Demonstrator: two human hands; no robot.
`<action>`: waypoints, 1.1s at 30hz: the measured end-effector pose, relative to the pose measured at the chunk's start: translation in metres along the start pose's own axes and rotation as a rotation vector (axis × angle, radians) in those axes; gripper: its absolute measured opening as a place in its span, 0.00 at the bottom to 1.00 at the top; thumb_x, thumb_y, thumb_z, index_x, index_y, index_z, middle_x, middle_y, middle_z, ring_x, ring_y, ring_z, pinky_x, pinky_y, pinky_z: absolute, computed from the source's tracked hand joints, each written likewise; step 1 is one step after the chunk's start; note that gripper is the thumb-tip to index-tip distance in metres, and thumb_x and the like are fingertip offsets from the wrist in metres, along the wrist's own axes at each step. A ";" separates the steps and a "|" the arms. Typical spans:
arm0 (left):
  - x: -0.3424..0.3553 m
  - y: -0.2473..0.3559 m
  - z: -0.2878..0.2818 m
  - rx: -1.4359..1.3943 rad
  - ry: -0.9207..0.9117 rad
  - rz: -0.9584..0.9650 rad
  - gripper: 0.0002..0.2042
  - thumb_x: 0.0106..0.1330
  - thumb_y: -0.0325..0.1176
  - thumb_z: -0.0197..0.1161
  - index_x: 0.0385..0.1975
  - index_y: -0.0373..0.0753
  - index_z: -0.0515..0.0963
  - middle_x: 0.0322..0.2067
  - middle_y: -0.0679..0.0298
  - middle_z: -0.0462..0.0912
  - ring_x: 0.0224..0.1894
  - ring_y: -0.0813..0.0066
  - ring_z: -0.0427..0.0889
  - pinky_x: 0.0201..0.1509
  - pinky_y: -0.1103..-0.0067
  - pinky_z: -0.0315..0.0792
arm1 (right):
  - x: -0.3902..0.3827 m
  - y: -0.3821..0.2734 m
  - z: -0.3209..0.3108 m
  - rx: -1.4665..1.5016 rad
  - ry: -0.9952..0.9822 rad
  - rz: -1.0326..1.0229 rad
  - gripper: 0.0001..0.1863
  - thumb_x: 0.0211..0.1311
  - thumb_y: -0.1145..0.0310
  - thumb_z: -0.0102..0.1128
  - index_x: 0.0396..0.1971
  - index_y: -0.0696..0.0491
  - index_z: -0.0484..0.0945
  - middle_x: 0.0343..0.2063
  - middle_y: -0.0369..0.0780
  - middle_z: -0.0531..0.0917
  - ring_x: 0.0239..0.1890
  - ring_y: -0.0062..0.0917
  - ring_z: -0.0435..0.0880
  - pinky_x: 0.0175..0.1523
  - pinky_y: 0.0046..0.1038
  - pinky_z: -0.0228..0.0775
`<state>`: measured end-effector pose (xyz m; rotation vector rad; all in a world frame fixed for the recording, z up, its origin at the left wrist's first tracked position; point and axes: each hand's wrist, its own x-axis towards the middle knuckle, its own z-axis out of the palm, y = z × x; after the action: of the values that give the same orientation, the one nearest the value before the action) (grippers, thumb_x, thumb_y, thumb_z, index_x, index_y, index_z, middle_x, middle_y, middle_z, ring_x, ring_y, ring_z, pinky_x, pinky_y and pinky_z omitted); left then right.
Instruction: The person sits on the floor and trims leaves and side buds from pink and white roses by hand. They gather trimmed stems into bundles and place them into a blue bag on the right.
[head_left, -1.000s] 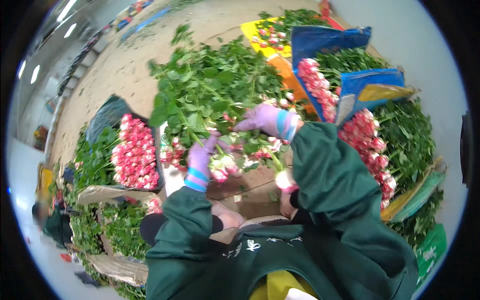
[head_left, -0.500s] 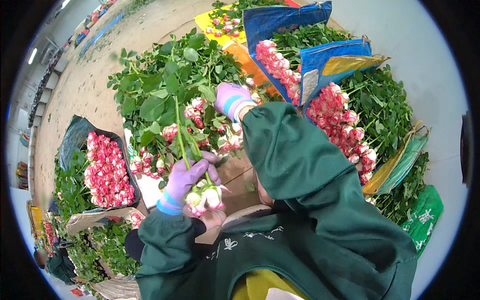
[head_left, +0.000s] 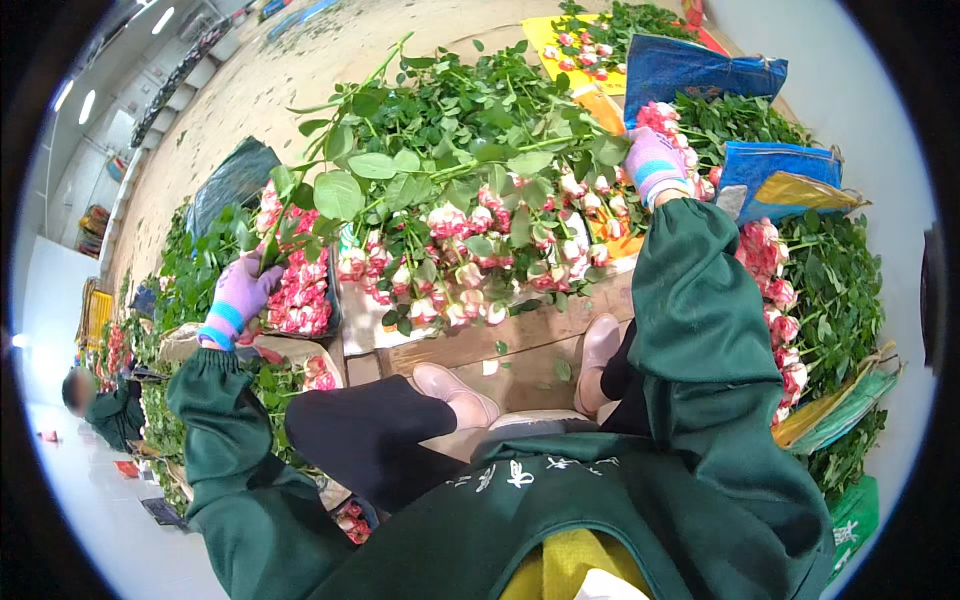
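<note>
Purple gloves with blue cuffs cover both hands. My left hand (head_left: 243, 290) is closed on leafy rose stems (head_left: 305, 200) at left, beside a stack of pink-and-white rose heads (head_left: 305, 300); the heads on the held stems are hard to make out. My right hand (head_left: 652, 158) is at the right edge of the central pile of leafy roses (head_left: 460, 105), its fingers curled among leaves, so what they grip is hidden. Pink-edged white blooms (head_left: 450, 225) line the pile's near side, on a pale sheet above brown boards (head_left: 520, 355).
Blue wrappers (head_left: 700, 75) hold rose bundles on the right, with a yellow sheet (head_left: 545, 45) behind. Dark wrapping (head_left: 228, 180) stands left. My pink shoes (head_left: 450, 395) are below the pile. A person (head_left: 110, 410) in green crouches at far left among bundles. The floor (head_left: 250, 90) bears scattered leaves.
My left hand has swung left and up with stems, away from the middle. My right hand has moved right to the pile's edge. The view has shifted, showing more of my legs.
</note>
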<state>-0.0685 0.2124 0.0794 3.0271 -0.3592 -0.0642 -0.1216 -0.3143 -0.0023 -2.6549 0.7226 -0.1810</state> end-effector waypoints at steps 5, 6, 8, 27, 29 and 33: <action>-0.016 -0.067 -0.020 -0.251 -0.009 -0.208 0.12 0.60 0.39 0.60 0.29 0.34 0.78 0.17 0.63 0.78 0.19 0.77 0.76 0.25 0.77 0.71 | 0.035 0.028 0.011 -0.105 0.039 0.086 0.15 0.53 0.56 0.56 0.40 0.43 0.81 0.40 0.43 0.82 0.45 0.35 0.80 0.48 0.33 0.69; -0.031 -0.073 -0.015 -0.494 0.005 -0.252 0.12 0.61 0.38 0.60 0.31 0.34 0.78 0.18 0.65 0.78 0.19 0.78 0.75 0.25 0.79 0.70 | 0.034 0.031 0.007 0.051 -0.038 0.082 0.17 0.52 0.55 0.58 0.40 0.44 0.81 0.37 0.42 0.82 0.42 0.35 0.81 0.47 0.33 0.69; -0.043 -0.074 -0.001 -0.777 -0.004 -0.312 0.11 0.63 0.37 0.59 0.33 0.33 0.77 0.21 0.67 0.77 0.19 0.80 0.74 0.24 0.82 0.70 | 0.023 0.026 0.008 0.114 0.089 -0.040 0.22 0.48 0.54 0.64 0.43 0.48 0.79 0.29 0.40 0.83 0.32 0.33 0.82 0.42 0.33 0.71; 0.006 0.205 0.194 -0.675 -0.098 -0.109 0.18 0.50 0.33 0.58 0.41 0.32 0.73 0.37 0.44 0.79 0.43 0.47 0.77 0.48 0.67 0.70 | -0.073 -0.115 0.084 0.828 -0.502 -0.197 0.22 0.49 0.57 0.63 0.40 0.57 0.78 0.28 0.46 0.82 0.27 0.33 0.82 0.36 0.29 0.74; -0.009 0.242 0.159 -0.468 -0.167 -0.136 0.20 0.51 0.36 0.57 0.42 0.30 0.72 0.38 0.42 0.78 0.45 0.48 0.77 0.49 0.66 0.70 | -0.078 -0.112 0.071 0.633 -0.524 0.001 0.31 0.44 0.48 0.66 0.42 0.57 0.77 0.35 0.48 0.82 0.40 0.35 0.81 0.49 0.28 0.70; -0.005 0.239 0.169 -0.336 -0.201 -0.153 0.21 0.51 0.36 0.59 0.44 0.30 0.71 0.38 0.43 0.79 0.44 0.51 0.78 0.47 0.68 0.71 | -0.072 -0.116 0.095 0.657 -0.437 -0.118 0.25 0.44 0.55 0.70 0.40 0.56 0.78 0.29 0.43 0.83 0.30 0.27 0.82 0.39 0.28 0.72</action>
<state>-0.1378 -0.0329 -0.0651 2.7130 -0.1139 -0.3997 -0.1087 -0.1542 -0.0459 -2.0018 0.2896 0.1153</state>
